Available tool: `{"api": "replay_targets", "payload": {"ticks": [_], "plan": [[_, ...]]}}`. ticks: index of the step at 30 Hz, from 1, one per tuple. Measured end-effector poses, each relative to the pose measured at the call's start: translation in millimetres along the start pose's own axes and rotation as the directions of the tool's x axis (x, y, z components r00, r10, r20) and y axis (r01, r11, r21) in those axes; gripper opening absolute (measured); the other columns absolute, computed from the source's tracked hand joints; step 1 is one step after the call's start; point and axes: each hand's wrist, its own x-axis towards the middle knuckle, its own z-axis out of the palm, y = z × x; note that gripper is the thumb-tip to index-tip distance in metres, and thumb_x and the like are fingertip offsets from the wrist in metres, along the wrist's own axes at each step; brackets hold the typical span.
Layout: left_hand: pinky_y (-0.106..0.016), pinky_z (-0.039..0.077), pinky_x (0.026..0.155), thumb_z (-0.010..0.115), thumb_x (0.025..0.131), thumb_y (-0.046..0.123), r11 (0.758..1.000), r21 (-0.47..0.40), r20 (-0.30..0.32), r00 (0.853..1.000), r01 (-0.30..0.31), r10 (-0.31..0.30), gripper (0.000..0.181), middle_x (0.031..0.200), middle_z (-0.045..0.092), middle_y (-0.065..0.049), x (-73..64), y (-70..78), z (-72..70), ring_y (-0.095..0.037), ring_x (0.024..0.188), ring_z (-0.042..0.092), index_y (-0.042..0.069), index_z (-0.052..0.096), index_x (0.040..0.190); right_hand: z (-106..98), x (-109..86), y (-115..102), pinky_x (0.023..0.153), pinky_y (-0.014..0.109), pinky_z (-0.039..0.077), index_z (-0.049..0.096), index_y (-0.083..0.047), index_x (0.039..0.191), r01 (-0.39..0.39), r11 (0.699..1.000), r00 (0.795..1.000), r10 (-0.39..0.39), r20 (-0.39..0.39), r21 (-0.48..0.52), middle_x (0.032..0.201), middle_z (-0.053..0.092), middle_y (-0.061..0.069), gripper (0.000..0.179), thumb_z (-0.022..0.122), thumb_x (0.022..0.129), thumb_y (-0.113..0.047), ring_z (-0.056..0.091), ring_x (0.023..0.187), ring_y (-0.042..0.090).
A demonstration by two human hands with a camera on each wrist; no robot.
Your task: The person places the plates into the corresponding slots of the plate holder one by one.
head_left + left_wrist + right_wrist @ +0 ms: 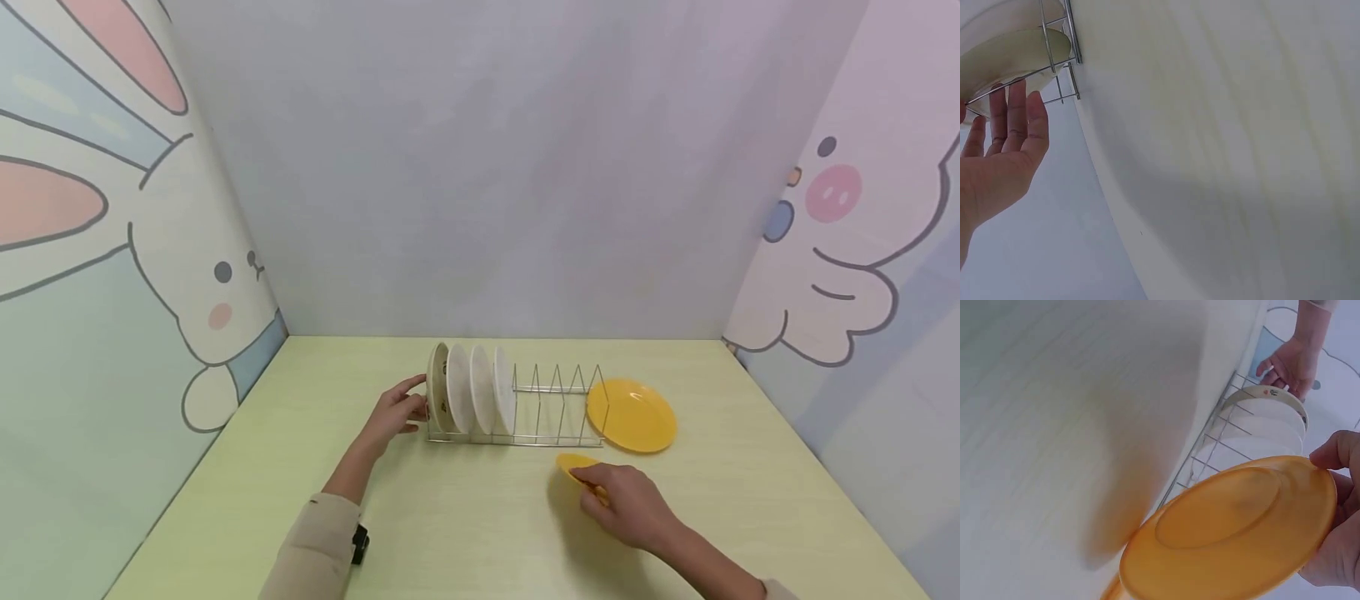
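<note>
A wire dish rack (558, 442) holds a patterned plate (437, 392) at its left end, then several white plates (482, 392) upright beside it. My left hand (395, 410) is at the rack's left end, its fingers extended to the wire and the outer face of the patterned plate; in the left wrist view the fingertips (1017, 87) overlap that plate. My right hand (626, 504) pinches a yellow plate (1229, 531) by its rim, tilted in front of the rack. In the head view, the hand hides part of this plate.
Another yellow plate (637, 417) lies at the rack's right end, partly behind its wires. The rack's right slots hold no plates. A pale table (465, 533) meets a plain back wall (495, 208), with cartoon-printed side walls left and right.
</note>
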Motion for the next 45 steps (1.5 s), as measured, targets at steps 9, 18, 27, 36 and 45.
{"api": "replay_targets", "payload": {"ticks": [9, 18, 27, 36, 45], "plan": [[-0.047, 0.049, 0.077, 0.053, 0.086, 0.01, 1.0, -0.022, 0.009, 1.0, 0.002, -0.002, 0.052, 0.093, 0.062, -0.009, -2.1, -4.4, 0.0, -0.034, 0.092, 0.06, 0.017, 0.046, 0.137, -18.8, 4.6, 3.3, 0.061, 0.025, 0.05, 0.068, -0.008, 0.09, -0.15, 0.973, 0.975, 0.175, -0.136, 0.175, 0.083, 0.066, -0.003, 0.027, 0.065, 0.071, 0.012, 0.056, 0.071, 0.007], [-0.043, 0.05, 0.074, 0.054, 0.089, 0.012, 0.999, -0.033, 0.005, 1.0, 0.014, -0.014, 0.047, 0.092, 0.063, -0.008, -3.1, -10.3, -0.9, -0.028, 0.087, 0.061, 0.017, 0.048, 0.136, -27.0, 4.3, 9.2, 0.064, 0.024, 0.051, 0.062, -0.007, 0.091, -0.235, 0.904, 0.94, 0.305, -0.155, 0.359, 0.083, 0.061, 0.0, 0.024, 0.063, 0.076, 0.011, 0.056, 0.074, 0.013], [-0.039, 0.051, 0.07, 0.051, 0.088, 0.006, 0.998, -0.055, 0.01, 1.0, 0.016, -0.015, 0.05, 0.088, 0.063, -0.009, -6.1, -12.5, -1.2, -0.026, 0.084, 0.062, 0.015, 0.047, 0.137, -16.1, 3.0, 2.5, 0.064, 0.024, 0.051, 0.059, 0.002, 0.097, -0.262, 0.771, 0.887, 0.429, -0.17, 0.58, 0.089, 0.063, 0.012, 0.02, 0.058, 0.081, 0.013, 0.059, 0.075, 0.016], [-0.044, 0.051, 0.076, 0.053, 0.092, 0.012, 0.997, -0.07, 0.024, 0.999, -0.033, 0.035, 0.045, 0.091, 0.064, -0.009, -2.8, -9.0, -2.8, -0.035, 0.092, 0.06, 0.013, 0.047, 0.136, -10.9, 17.4, -3.6, 0.068, 0.024, 0.052, 0.055, 0.003, 0.106, -0.28, 0.668, 0.807, 0.553, -0.209, 0.69, 0.097, 0.058, 0.017, 0.021, 0.057, 0.085, 0.007, 0.058, 0.08, 0.018], [-0.049, 0.049, 0.079, 0.053, 0.093, 0.011, 0.995, -0.092, 0.042, 0.998, -0.032, 0.036, 0.044, 0.09, 0.063, -0.009, -1.7, -2.5, -2.8, -0.03, 0.089, 0.061, 0.011, 0.047, 0.136, -15.2, 38.9, -14.2, 0.069, 0.026, 0.053, 0.053, 0.004, 0.108, -0.169, 0.564, 0.715, 0.635, -0.293, 0.808, 0.098, 0.057, 0.012, 0.022, 0.056, 0.087, 0.006, 0.058, 0.084, 0.02]]}}
